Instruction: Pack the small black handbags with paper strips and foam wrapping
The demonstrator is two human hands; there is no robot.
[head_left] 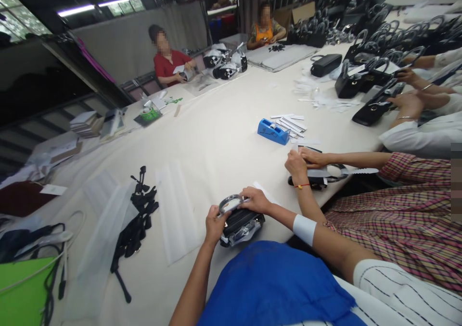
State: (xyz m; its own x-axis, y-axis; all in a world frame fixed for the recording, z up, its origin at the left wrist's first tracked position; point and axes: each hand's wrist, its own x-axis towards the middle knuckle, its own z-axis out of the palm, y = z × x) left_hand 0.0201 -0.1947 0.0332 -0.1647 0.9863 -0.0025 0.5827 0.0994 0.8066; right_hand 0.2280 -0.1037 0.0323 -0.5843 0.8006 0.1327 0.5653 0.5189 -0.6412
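Note:
A small black handbag (pixel 241 224) wrapped partly in clear plastic lies at the near edge of the table, just above my blue apron. My left hand (pixel 215 223) grips its left end, fingers curled round it. My right hand (pixel 257 200) is closed on the bag's wrapped round handle (pixel 231 202) at the top. Both hands touch the bag.
Black straps (pixel 139 215) and white paper sheets (pixel 176 210) lie left of the bag. A blue tape dispenser (pixel 273 131) sits mid-table with white strips. A co-worker's hands (pixel 301 162) work on another bag at my right. More people and many black bags sit farther along the table.

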